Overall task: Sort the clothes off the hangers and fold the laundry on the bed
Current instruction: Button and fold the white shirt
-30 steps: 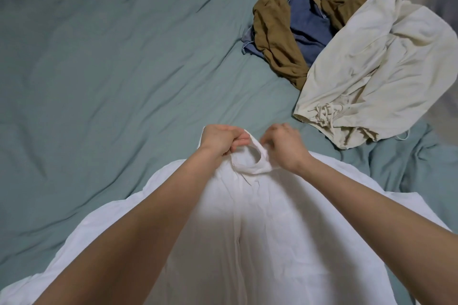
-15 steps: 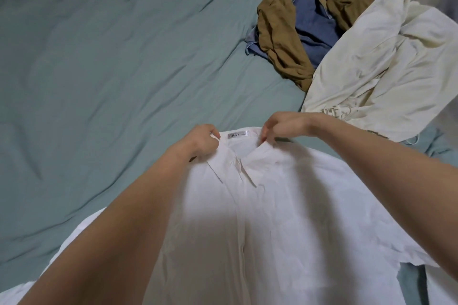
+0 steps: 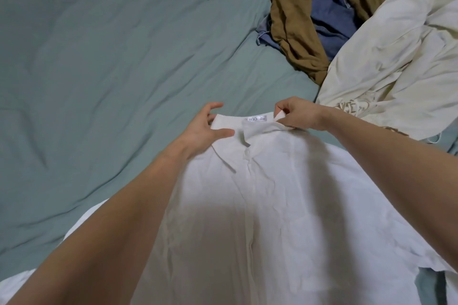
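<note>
Both hands [image 3: 205, 129] [image 3: 297, 114] pinch white shirt [image 3: 247, 205] collar.

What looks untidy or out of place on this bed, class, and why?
The unfolded pile at the far right: a brown garment, a blue one and a cream one lie crumpled and overlapping. The white shirt lies flat, but its collar sits uneven while the left hand and right hand hold it.

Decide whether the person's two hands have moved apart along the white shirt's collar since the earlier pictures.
Yes. The left hand and right hand now hold opposite ends of the collar, with the neck label showing between them; earlier they almost touched.
</note>
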Available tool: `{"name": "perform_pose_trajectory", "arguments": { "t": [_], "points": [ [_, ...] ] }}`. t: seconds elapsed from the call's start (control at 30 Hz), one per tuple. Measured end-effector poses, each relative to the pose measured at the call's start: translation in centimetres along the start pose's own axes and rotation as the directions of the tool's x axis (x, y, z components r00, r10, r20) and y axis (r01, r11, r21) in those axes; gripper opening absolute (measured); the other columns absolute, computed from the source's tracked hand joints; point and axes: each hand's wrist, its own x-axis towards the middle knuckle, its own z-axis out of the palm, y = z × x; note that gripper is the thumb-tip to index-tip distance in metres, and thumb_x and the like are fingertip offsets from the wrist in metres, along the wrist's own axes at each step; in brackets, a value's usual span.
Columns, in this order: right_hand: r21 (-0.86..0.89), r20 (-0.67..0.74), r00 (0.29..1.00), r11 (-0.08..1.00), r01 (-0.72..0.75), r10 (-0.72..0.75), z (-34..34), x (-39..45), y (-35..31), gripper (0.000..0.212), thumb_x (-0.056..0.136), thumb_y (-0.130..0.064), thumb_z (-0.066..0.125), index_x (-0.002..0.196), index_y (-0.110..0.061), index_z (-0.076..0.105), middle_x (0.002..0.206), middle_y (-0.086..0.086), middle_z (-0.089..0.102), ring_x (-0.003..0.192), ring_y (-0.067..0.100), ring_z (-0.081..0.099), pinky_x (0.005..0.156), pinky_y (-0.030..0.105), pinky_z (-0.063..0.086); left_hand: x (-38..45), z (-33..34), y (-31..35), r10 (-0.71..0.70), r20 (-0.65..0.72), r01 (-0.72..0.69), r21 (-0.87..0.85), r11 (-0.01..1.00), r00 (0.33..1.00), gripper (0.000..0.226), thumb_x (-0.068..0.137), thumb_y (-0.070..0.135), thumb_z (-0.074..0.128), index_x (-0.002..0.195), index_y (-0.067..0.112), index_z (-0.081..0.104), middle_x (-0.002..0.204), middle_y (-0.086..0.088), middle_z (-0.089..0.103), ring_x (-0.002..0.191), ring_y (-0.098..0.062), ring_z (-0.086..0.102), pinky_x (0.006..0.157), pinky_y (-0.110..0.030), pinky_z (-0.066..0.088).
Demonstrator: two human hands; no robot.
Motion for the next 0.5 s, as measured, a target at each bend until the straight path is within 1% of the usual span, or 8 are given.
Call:
{"name": "perform_pose_trajectory", "arguments": {
  "t": [0.07, 0.13, 0.17, 0.23, 0.27, 0.37, 0.43, 0.5],
  "points": [
    [-0.13, -0.099, 0.994, 0.991, 0.025, -0.038, 0.9, 0.0, -0.2, 0.016, 0.082, 0.0, 0.056, 0.094, -0.012, 0.056, 0.089, 0.003, 0.056, 0.081, 0.02, 0.05, 0.054, 0.023, 0.034, 0.5, 0.0, -0.5, -0.059, 0.071, 0.045, 0.179, 0.983, 0.996, 0.071, 0.08, 0.022, 0.077, 0.14, 0.022, 0.038, 0.114, -0.004, 0.06, 0.092, -0.014, 0.06, 0.078, -0.021, 0.047],
    [-0.132, -0.111, 0.991, 0.99, 0.053, -0.068, 2.0, -0.2, -0.3, 0.025, 0.085, -0.004, 0.058, 0.107, -0.012, 0.05, 0.091, 0.005, 0.052, 0.083, 0.022, 0.048, 0.058, 0.026, 0.028, 0.9, -0.3, -1.1, -0.102, 0.089, 0.045, 0.492, 0.869, 0.991, 0.048, 0.083, 0.03, 0.074, 0.123, 0.014, 0.054, 0.108, -0.002, 0.062, 0.093, -0.019, 0.058, 0.075, -0.023, 0.043],
    [-0.073, -0.097, 0.994, 0.997, 0.038, -0.045, 2.1, -0.4, -0.3, 0.031, 0.087, -0.011, 0.063, 0.113, -0.014, 0.046, 0.091, 0.006, 0.051, 0.084, 0.023, 0.048, 0.061, 0.025, 0.029, 1.0, -0.3, -1.5, -0.07, 0.047, 0.034, 0.536, 0.843, 0.996, 0.032, 0.084, 0.03, 0.073, 0.108, 0.013, 0.059, 0.096, -0.001, 0.063, 0.085, -0.019, 0.057, 0.067, -0.021, 0.041],
    [0.064, -0.029, 0.996, 0.995, -0.078, 0.08, 1.9, -1.3, -0.2, 0.047, 0.086, -0.032, 0.07, 0.119, -0.02, 0.04, 0.094, 0.003, 0.05, 0.087, 0.02, 0.049, 0.071, 0.025, 0.034, 0.8, -0.2, -2.0, -0.003, -0.054, 0.026, 0.443, 0.896, 0.999, 0.019, 0.085, 0.024, 0.072, 0.085, 0.017, 0.055, 0.075, 0.004, 0.055, 0.069, -0.017, 0.05, 0.052, -0.016, 0.035],
    [0.055, 0.003, 0.993, 0.991, -0.118, 0.118, 1.8, -1.7, 0.1, 0.052, 0.083, -0.035, 0.073, 0.121, -0.02, 0.041, 0.099, 0.002, 0.052, 0.091, 0.019, 0.051, 0.074, 0.025, 0.036, 0.7, 0.0, -2.2, 0.012, -0.085, 0.024, 0.402, 0.915, 0.996, 0.021, 0.085, 0.023, 0.071, 0.083, 0.017, 0.052, 0.074, 0.005, 0.053, 0.068, -0.016, 0.049, 0.053, -0.016, 0.035],
    [-0.094, -0.026, 1.0, 0.995, -0.02, 0.017, 1.8, -2.2, 1.1, 0.064, 0.078, -0.015, 0.076, 0.132, -0.016, 0.04, 0.107, 0.004, 0.059, 0.088, 0.018, 0.054, 0.071, 0.02, 0.036, 0.4, 1.2, -2.5, 0.196, -0.149, -0.105, 0.469, 0.877, 0.969, 0.021, 0.087, 0.027, 0.068, 0.1, 0.019, 0.054, 0.097, 0.005, 0.054, 0.093, -0.014, 0.048, 0.077, -0.023, 0.037],
    [-0.048, -0.053, 0.997, 0.998, 0.049, -0.051, 1.9, -3.0, 1.5, 0.07, 0.078, -0.008, 0.074, 0.136, -0.02, 0.037, 0.097, 0.001, 0.056, 0.08, 0.014, 0.053, 0.065, 0.018, 0.037, 0.1, 2.7, -1.3, 0.396, -0.132, -0.29, 0.481, 0.827, 0.909, 0.02, 0.089, 0.035, 0.064, 0.102, 0.021, 0.06, 0.104, 0.009, 0.057, 0.101, -0.011, 0.047, 0.088, -0.026, 0.039],
    [0.084, -0.098, 0.995, 0.996, 0.02, -0.011, 1.6, -4.1, 2.6, 0.065, 0.081, -0.014, 0.075, 0.134, -0.022, 0.039, 0.1, 0.002, 0.057, 0.086, 0.016, 0.056, 0.072, 0.019, 0.041, -0.3, 5.0, 0.5, 0.427, 0.002, -0.383, 0.447, 0.809, 0.904, 0.024, 0.09, 0.042, 0.059, 0.103, 0.023, 0.063, 0.103, 0.009, 0.064, 0.101, -0.013, 0.055, 0.092, -0.035, 0.044]
  ]
}}
